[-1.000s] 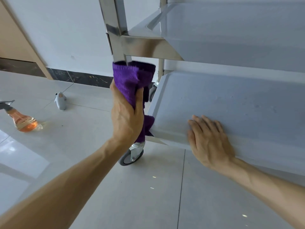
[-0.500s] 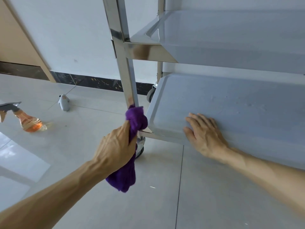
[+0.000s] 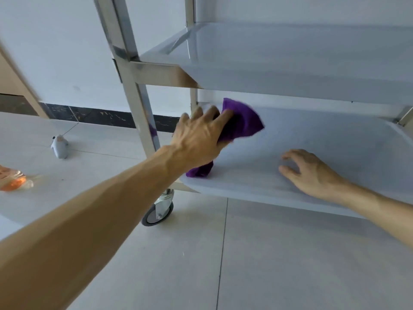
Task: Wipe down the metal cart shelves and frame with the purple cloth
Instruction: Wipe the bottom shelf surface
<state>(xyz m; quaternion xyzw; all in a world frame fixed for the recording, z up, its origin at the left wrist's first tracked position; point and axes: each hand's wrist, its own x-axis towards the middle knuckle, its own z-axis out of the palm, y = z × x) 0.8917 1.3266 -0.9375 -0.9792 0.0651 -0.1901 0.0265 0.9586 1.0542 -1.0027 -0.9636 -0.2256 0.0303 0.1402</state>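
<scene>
Purple cloth (image 3: 242, 121) on lower shelf (image 3: 324, 139), left hand (image 3: 199, 139) grip clamped on it; right hand (image 3: 312, 173) fingers apart, resting on shelf.

Cart frame post (image 3: 134, 90): polished stainless metal, bright and mirror-like, carrying streaked reflections. Crossbar (image 3: 161, 74) at the post's 3 o'clock: same glossy metal. Upper shelf (image 3: 290, 54) and lower shelf (image 3: 324, 139): smooth sheet metal with a duller, satin sheen, pale grey-blue in this light. Purple cloth (image 3: 242, 121): soft, napped fabric, matt, fuzzy at its edges. Caster (image 3: 157, 212): grey rubber-like tyre, matt, under a shiny metal fork. Floor (image 3: 290, 253): large pale tiles, smooth with a low gloss, thin grout lines. Spray bottle (image 3: 13, 181) at 9 o'clock: clear glossy plastic, orange liquid inside. Skirting (image 3: 100, 116): dark, polished, stone-like.
</scene>
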